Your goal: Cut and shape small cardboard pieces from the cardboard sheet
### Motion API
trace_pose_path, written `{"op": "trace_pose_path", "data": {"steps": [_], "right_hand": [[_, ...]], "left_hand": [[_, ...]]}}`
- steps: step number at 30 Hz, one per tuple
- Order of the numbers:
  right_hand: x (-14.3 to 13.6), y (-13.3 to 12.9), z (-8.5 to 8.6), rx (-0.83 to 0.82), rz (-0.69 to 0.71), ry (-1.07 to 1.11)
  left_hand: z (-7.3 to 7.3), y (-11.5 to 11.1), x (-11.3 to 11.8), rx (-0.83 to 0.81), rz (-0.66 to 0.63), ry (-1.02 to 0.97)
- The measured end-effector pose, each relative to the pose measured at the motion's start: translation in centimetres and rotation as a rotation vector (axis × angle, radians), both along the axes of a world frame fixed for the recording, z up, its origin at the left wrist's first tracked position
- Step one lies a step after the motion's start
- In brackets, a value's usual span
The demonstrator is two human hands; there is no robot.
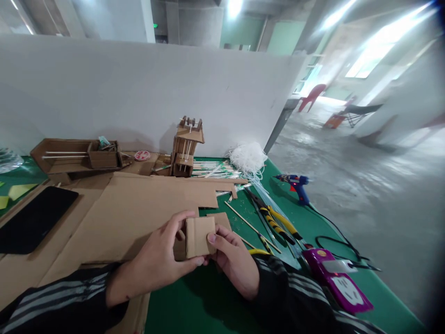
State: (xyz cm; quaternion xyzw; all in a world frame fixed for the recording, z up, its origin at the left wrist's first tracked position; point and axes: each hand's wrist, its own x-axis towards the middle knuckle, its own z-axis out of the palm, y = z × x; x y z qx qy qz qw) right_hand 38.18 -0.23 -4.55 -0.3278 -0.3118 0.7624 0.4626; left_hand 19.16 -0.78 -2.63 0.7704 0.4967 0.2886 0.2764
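Observation:
A small cardboard piece (200, 236), roughly square and folded at its left side, is held up near the middle. My left hand (156, 253) curves round its left side, thumb under the lower edge and fingers at the upper left. From the right, my right hand (234, 260) pinches it, the thumb lying on its front face. Another cardboard piece (223, 220) shows just behind, partly hidden by the held one. To the left and behind lies a large cardboard sheet (139, 204) with a notched right end.
On the green table (181, 306), pliers (271, 218), a blue glue gun (297, 185) and a purple power strip (337, 278) lie right. Behind are thin sticks (215, 168), white cord (247, 157) and a cardboard tower (184, 153). A black phone-like slab (38, 220) lies left.

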Motion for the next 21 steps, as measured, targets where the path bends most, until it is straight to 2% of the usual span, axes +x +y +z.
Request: {"op": "trace_pose_path", "data": {"steps": [5, 9, 14, 21], "right_hand": [[-0.1, 0.1, 0.2, -0.019, -0.012, 0.023], [-0.1, 0.1, 0.6, -0.042, -0.021, 0.038], [0.0, 0.3, 0.6, -0.085, -0.066, 0.048], [0.0, 0.3, 0.5, -0.109, -0.101, 0.055]], "left_hand": [[0.5, 0.3, -0.2, 0.226, -0.031, 0.121], [0.3, 0.6, -0.4, 0.330, -0.101, 0.109], [-0.4, 0.9, -0.8, 0.524, -0.027, 0.039], [-0.6, 1.3, -0.8, 0.667, -0.075, 0.105]]}}
